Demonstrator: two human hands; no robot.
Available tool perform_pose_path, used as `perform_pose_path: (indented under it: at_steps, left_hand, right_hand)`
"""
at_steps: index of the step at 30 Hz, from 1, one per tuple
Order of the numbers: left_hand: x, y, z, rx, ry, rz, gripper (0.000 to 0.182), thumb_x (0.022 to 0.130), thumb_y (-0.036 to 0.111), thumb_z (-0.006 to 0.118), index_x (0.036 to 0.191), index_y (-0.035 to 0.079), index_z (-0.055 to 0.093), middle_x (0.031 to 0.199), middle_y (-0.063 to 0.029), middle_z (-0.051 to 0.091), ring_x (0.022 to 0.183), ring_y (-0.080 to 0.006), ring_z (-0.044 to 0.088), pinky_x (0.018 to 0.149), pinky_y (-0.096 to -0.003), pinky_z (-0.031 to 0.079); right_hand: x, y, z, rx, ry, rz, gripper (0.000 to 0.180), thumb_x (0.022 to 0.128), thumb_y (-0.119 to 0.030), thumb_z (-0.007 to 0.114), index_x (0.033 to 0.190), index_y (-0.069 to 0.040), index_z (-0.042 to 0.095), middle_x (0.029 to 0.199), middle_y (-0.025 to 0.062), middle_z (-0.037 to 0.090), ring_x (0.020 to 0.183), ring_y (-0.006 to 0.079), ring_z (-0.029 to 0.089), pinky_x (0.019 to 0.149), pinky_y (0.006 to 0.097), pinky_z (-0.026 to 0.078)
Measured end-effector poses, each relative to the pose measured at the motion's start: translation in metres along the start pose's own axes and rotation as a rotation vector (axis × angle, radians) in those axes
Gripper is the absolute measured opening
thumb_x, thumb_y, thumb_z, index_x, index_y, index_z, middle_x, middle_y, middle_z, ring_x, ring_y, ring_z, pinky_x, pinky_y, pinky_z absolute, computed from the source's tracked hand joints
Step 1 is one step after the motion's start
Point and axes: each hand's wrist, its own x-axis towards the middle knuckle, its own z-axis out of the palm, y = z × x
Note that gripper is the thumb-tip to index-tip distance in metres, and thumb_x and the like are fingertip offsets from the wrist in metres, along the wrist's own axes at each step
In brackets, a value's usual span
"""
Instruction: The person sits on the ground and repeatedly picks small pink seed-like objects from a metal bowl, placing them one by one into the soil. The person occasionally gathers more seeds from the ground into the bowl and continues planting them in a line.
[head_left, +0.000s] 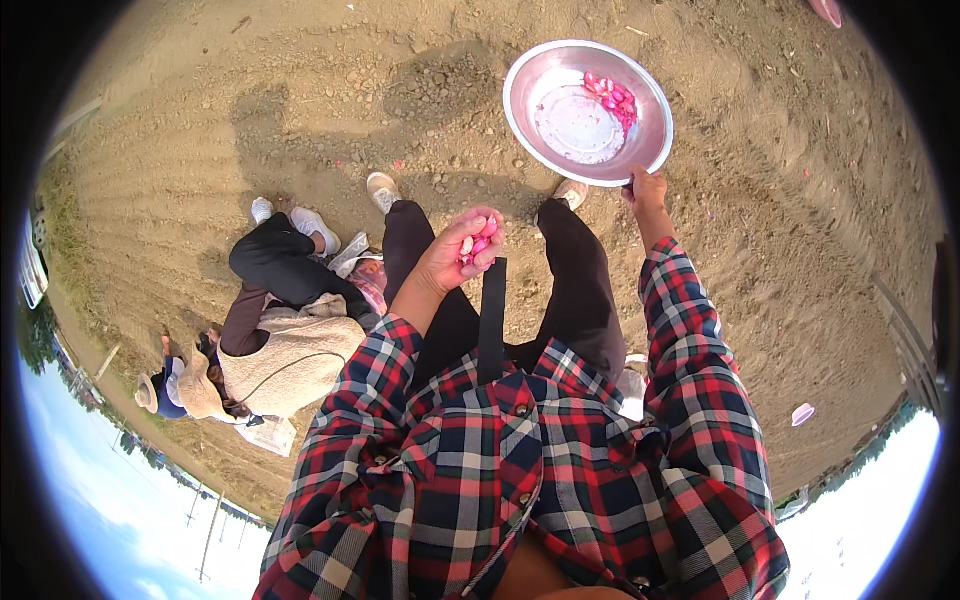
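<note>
My left hand (463, 250) is curled around several pink, clove-like pieces (480, 244), held above the ground between my legs. With my right hand (646, 191) I grip the near rim of a round metal basin (517, 112), which hangs out in front and to the right, above my right shoe. A small heap of the same pink pieces (611, 101) lies inside the basin, towards its far right side. Their exact kind cannot be told. The rest of the basin's floor shows wet-looking specks.
Tilled soil (337, 90) with shallow rows and a few scattered pink bits spreads ahead. Close on my left a person in a fleece vest (292, 360) sits on the ground beside a pink mesh bag (369, 283). Another person in a hat (169, 386) is farther left. A pink dish-like object (802, 415) lies behind right.
</note>
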Motion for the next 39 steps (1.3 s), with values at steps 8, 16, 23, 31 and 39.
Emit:
perform_pose_path:
  at_steps: [8, 16, 23, 31, 39]
  left_hand:
    - [-0.013, -0.045, -0.059, -0.096, 0.230, -0.115, 0.023, 0.088, 0.023, 0.057, 0.103, 0.005, 0.057, 0.080, -0.0087, 0.058, 0.047, -0.0110, 0.046, 0.037, -0.0219, 0.032]
    - [-0.027, -0.061, -0.087, -0.169, 0.412, -0.053, 0.026, 0.087, 0.023, 0.059, 0.107, 0.007, 0.056, 0.086, -0.0093, 0.060, 0.045, -0.0096, 0.044, 0.036, -0.0220, 0.030]
    - [0.004, -0.034, -0.104, -0.194, 0.397, 0.043, 0.022, 0.087, 0.023, 0.060, 0.104, 0.009, 0.057, 0.080, -0.0061, 0.060, 0.046, -0.0091, 0.045, 0.034, -0.0209, 0.029]
    - [0.050, -0.005, -0.132, -0.109, 0.433, 0.050, 0.017, 0.090, 0.021, 0.057, 0.102, 0.009, 0.055, 0.079, -0.0048, 0.055, 0.050, -0.0089, 0.044, 0.034, -0.0193, 0.028]
    - [0.074, -0.001, -0.147, 0.079, 0.446, -0.093, 0.015, 0.091, 0.022, 0.056, 0.097, 0.009, 0.054, 0.074, -0.0015, 0.055, 0.049, -0.0071, 0.046, 0.034, -0.0189, 0.026]
  right_hand:
    - [0.106, -0.072, 0.040, 0.312, 0.219, 0.010, 0.015, 0.078, -0.004, 0.060, 0.089, -0.001, 0.050, 0.076, 0.0106, 0.060, 0.059, 0.0230, 0.059, 0.045, 0.0337, 0.050]
    - [0.189, -0.113, 0.104, 0.435, 0.048, -0.096, 0.018, 0.088, -0.015, 0.054, 0.098, 0.000, 0.051, 0.088, 0.0136, 0.060, 0.072, 0.0277, 0.061, 0.058, 0.0338, 0.054]
    - [0.186, -0.055, 0.113, 0.199, -0.409, -0.041, 0.029, 0.094, -0.028, 0.047, 0.113, -0.006, 0.050, 0.100, 0.0133, 0.063, 0.084, 0.0275, 0.063, 0.063, 0.0340, 0.052]
    - [-0.059, 0.052, 0.138, -0.224, -0.838, 0.255, 0.022, 0.092, -0.018, 0.057, 0.110, -0.006, 0.061, 0.087, 0.0003, 0.065, 0.069, 0.0060, 0.059, 0.059, 0.0201, 0.047]
    - [-0.107, 0.073, 0.156, -0.242, -0.871, 0.321, 0.014, 0.090, -0.016, 0.060, 0.100, -0.005, 0.059, 0.086, 0.0005, 0.063, 0.071, 0.0050, 0.055, 0.061, 0.0182, 0.047]
